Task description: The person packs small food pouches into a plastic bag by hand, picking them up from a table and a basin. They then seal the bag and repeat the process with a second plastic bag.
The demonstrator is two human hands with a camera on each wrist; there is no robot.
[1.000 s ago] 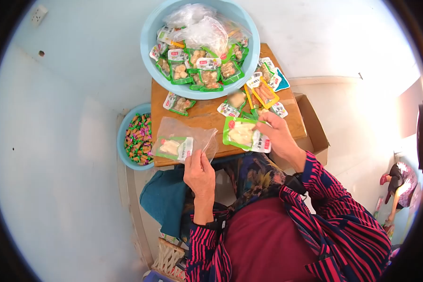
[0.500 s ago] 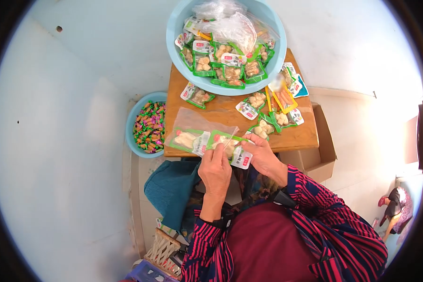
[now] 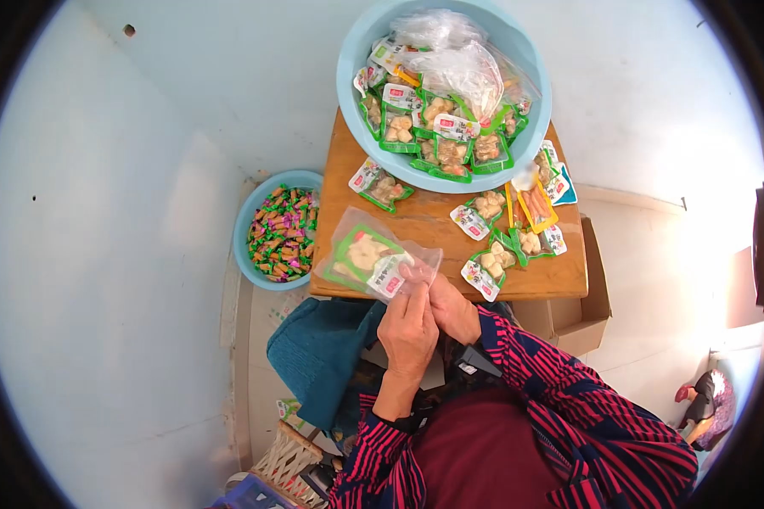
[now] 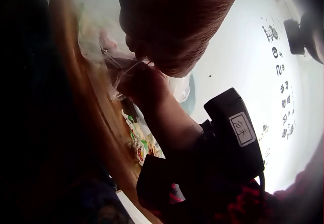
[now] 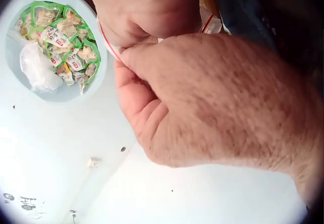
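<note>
Above the near table edge in the head view, both hands meet at the mouth of a clear zip bag (image 3: 348,219). Inside it lies a green-edged snack pack (image 3: 367,252) with pale contents and a white label, and another pack partly beneath it. My left hand (image 3: 409,335) pinches the bag's edge on the near side. The right hand (image 3: 455,312) grips the same edge just beside it, with its fingers curled in the right wrist view. There, a red-lined bag edge (image 5: 108,43) runs between the two hands. The left wrist view is dark, with crumpled clear plastic (image 4: 119,64) at the fingers.
A large blue basin (image 3: 345,93) of snack packs and clear bags stands on the wooden table (image 3: 348,193). Several loose packs (image 3: 487,265) lie on the right. A smaller blue basin (image 3: 240,242) of wrapped sweets sits left, a cardboard box (image 3: 598,284) right.
The snack pack from the right hand has gone into the bag beside the first one. The right hand has moved left to the bag's mouth, next to the left hand.
</note>
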